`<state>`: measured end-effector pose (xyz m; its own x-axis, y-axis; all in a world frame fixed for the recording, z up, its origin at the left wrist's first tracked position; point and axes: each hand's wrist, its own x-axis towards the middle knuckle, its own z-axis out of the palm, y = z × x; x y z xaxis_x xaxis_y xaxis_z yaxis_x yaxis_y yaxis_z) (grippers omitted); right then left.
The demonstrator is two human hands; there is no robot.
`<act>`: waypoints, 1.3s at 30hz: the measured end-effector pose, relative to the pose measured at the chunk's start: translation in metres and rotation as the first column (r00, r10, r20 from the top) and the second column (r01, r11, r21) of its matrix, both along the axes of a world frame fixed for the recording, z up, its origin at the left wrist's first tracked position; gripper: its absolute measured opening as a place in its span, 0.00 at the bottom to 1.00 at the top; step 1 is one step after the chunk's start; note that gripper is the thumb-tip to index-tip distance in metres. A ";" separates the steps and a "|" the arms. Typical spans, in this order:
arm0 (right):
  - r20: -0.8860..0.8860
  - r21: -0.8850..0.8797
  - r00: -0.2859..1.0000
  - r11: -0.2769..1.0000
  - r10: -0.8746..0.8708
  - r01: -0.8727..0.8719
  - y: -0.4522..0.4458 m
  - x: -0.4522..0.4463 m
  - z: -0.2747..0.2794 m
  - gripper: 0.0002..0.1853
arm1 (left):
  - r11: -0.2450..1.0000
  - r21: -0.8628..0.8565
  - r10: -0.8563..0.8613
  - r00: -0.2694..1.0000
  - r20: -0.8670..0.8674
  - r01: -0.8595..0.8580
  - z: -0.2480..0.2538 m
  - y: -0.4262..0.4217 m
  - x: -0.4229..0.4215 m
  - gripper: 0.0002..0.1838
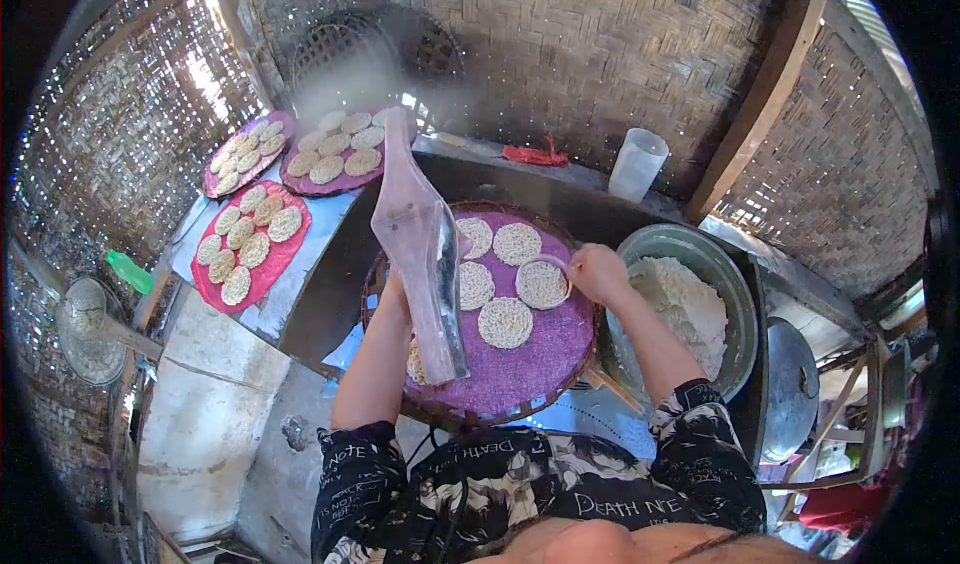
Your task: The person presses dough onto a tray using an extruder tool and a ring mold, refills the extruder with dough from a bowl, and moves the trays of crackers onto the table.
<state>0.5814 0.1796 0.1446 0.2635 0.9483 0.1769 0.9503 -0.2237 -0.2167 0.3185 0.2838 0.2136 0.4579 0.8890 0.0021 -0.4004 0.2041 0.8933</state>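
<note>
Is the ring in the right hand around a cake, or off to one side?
Around one: the pale ring borders a round cake beside the right hand. Whether it's lifted slightly, I cannot tell.

On the person's black shirt (560, 479), white "DEATH" across the front, "NOTE" on the left sleeve (350, 479)

Counting four cloths (520, 379) here, three purple and one pink. Six round cakes (505, 322) showing on the nearest purple one, about nine on the pink lol. Plus one paddle (408, 224), one ring (569, 289), one basin (743, 314), one plastic cup (638, 166).
</note>
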 end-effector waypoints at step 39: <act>-0.995 0.041 -0.104 0.944 0.007 -0.328 -0.144 -0.026 0.071 0.35 | 0.826 0.258 -0.555 0.806 0.207 0.502 -0.001 -0.021 0.089 0.28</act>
<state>0.5559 0.0357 0.2157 -0.1724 0.9553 -0.2403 -0.2294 -0.2762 -0.9333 0.4074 0.2628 0.2130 0.8144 0.4798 0.3264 -0.5009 0.2973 0.8128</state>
